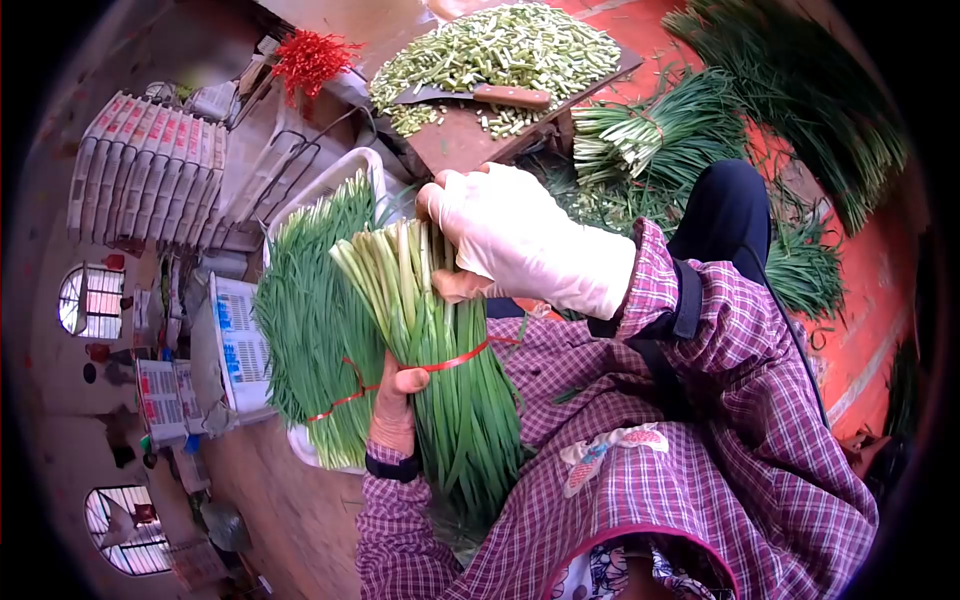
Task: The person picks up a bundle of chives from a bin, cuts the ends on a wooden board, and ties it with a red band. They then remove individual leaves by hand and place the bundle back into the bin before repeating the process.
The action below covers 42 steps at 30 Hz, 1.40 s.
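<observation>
A bundle of green leafy stalks (pixel 455 400), tied with a red band, is held upright over my lap, pale cut ends up. My left hand (pixel 396 405) wraps round it near the band, thumb across the front. My right hand (pixel 525 235), in a white fingerless glove, bends its bare fingertips round the pale stalk ends at the top. Behind the held bundle, more green stalks (pixel 315 310) with a red band lie in a white plastic basket (pixel 372 165).
Chopped pale pieces (pixel 500 50) and a wooden-handled knife (pixel 510 96) lie on a board (pixel 460 150) ahead. Further green bundles (pixel 690 120) rest on the red floor at right. Red ties (pixel 312 62), stacked crates (pixel 145 170) and a printed box (pixel 240 340) stand at left.
</observation>
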### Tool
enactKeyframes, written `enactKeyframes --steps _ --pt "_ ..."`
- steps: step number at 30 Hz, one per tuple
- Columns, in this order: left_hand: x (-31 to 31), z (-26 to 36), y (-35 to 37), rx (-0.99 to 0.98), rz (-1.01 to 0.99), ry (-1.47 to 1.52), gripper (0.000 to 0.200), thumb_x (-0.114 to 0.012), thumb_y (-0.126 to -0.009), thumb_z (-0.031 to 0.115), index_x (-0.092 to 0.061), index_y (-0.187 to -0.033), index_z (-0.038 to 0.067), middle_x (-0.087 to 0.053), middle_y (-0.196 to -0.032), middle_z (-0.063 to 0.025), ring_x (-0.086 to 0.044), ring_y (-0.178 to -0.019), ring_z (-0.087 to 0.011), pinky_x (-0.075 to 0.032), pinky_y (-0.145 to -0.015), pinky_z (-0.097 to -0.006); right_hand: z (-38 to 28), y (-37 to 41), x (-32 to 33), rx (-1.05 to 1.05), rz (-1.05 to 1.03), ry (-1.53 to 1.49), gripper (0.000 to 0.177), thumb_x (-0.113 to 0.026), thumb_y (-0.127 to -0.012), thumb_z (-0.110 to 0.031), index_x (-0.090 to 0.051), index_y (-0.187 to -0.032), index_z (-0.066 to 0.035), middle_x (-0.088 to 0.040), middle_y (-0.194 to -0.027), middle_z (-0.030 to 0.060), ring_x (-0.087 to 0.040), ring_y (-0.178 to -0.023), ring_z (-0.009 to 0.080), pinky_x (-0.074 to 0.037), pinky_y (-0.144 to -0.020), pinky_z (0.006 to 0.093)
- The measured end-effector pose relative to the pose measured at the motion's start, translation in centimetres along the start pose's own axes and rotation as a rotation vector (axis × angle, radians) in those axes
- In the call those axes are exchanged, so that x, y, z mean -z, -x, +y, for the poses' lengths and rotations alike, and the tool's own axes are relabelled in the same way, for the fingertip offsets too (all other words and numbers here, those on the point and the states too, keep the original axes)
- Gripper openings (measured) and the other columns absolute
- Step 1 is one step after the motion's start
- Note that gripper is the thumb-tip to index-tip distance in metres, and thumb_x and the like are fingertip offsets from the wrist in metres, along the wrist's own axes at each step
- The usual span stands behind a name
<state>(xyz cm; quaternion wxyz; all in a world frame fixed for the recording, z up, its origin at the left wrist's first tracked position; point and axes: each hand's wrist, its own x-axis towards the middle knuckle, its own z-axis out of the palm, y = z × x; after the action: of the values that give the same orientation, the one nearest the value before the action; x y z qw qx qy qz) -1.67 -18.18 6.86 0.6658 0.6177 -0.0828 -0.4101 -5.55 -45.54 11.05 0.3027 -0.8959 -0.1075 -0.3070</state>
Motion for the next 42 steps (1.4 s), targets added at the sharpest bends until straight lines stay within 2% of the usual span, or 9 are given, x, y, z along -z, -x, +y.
enactKeyframes --steps 10,14,17,23,27,33,35,36,42 --pt "-0.7 -0.1 1.0 0.132 0.068 0.102 0.093 -0.072 -0.065 0.033 -0.035 -0.145 0.001 -0.055 -0.127 -0.0179 -0.062 -0.108 -0.0302 -0.057 -0.088 -0.0406 3.5 -2.3 1.1 0.102 0.049 0.087 0.015 -0.062 -0.079 -0.017 -0.066 -0.087 -0.005 -0.065 -0.067 0.0142 -0.067 -0.061 0.0321 -0.053 -0.057 0.0437" --pt "-1.2 0.0 1.3 0.085 0.057 0.119 0.093 -0.072 -0.065 0.033 -0.035 -0.145 0.001 -0.056 -0.127 -0.0174 -0.063 -0.107 -0.0305 -0.057 -0.088 -0.0408 6.8 -2.7 2.8 -0.229 0.109 0.166 0.020 -0.062 -0.088 -0.028 -0.071 -0.088 -0.010 -0.063 -0.060 0.0121 -0.066 -0.057 0.0313 -0.053 -0.056 0.0394" --pt "-1.9 0.3 1.5 0.089 0.095 0.137 0.092 -0.072 -0.066 0.031 -0.035 -0.144 0.000 -0.056 -0.127 -0.0181 -0.063 -0.106 -0.0307 -0.057 -0.088 -0.0407 2.5 -0.5 4.2 -0.256 0.068 -0.368 0.042 -0.072 -0.083 -0.043 -0.066 -0.103 -0.006 -0.067 -0.078 0.0106 -0.067 -0.071 0.0288 -0.053 -0.065 0.0410" --pt "-2.1 0.3 0.3 0.084 0.026 0.086 0.091 -0.071 -0.066 0.032 -0.035 -0.143 -0.002 -0.056 -0.126 -0.0188 -0.062 -0.108 -0.0302 -0.056 -0.089 -0.0401 -0.5 1.5 0.2 -0.045 0.009 -0.158 0.056 -0.074 -0.076 -0.041 -0.056 -0.117 -0.008 -0.056 -0.107 0.0140 -0.060 -0.100 0.0345 -0.051 -0.083 0.0455" --pt "-2.1 -0.2 -0.1 -0.002 0.037 0.007 0.092 -0.072 -0.063 0.030 -0.038 -0.141 -0.004 -0.057 -0.124 -0.0167 -0.061 -0.107 -0.0269 -0.052 -0.092 -0.0373 1.6 0.1 -0.5 -0.116 0.062 -0.104 0.024 -0.061 -0.087 -0.028 -0.066 -0.104 -0.012 -0.065 -0.084 0.0109 -0.067 -0.080 0.0325 -0.054 -0.072 0.0441" --pt "-4.3 3.4 1.5 -0.085 0.098 -0.082 0.085 -0.071 -0.061 0.027 -0.044 -0.136 -0.005 -0.061 -0.120 -0.0141 -0.060 -0.104 -0.0238 -0.048 -0.094 -0.0359 9.1 0.0 1.3 -0.408 0.081 -0.192 0.036 -0.061 -0.093 -0.040 -0.070 -0.103 -0.007 -0.069 -0.071 0.0100 -0.069 -0.069 0.0229 -0.054 -0.070 0.0354" --pt "-3.9 6.7 2.3 -0.123 0.163 -0.154 0.081 -0.073 -0.059 0.021 -0.048 -0.132 -0.004 -0.061 -0.120 -0.0133 -0.061 -0.103 -0.0235 -0.047 -0.094 -0.0350 9.1 0.1 2.3 -0.509 -0.047 -0.641 0.049 -0.059 -0.094 -0.050 -0.069 -0.103 -0.003 -0.069 -0.076 0.0087 -0.067 -0.066 0.0165 -0.054 -0.070 0.0318" --pt "-3.9 8.8 2.6 -0.179 0.132 -0.249 0.080 -0.075 -0.058 0.019 -0.050 -0.130 -0.004 -0.062 -0.119 -0.0128 -0.061 -0.102 -0.0233 -0.048 -0.094 -0.0346 8.3 -0.1 3.1 -0.648 -0.222 -0.689 0.049 -0.052 -0.100 -0.046 -0.060 -0.129 -0.007 -0.069 -0.096 0.0021 -0.059 -0.075 0.0077 -0.050 -0.068 0.0231" --pt "-8.2 21.0 3.7 -0.796 -0.227 -1.304 0.083 -0.085 -0.054 0.020 -0.056 -0.130 0.003 -0.065 -0.115 -0.0135 -0.065 -0.102 -0.0224 -0.050 -0.093 -0.0359 4.4 -0.4 3.3 -0.412 -0.603 -1.249 0.062 -0.057 -0.092 -0.058 -0.057 -0.129 -0.007 -0.069 -0.112 0.0094 -0.067 -0.099 0.0202 -0.056 -0.086 0.0346"
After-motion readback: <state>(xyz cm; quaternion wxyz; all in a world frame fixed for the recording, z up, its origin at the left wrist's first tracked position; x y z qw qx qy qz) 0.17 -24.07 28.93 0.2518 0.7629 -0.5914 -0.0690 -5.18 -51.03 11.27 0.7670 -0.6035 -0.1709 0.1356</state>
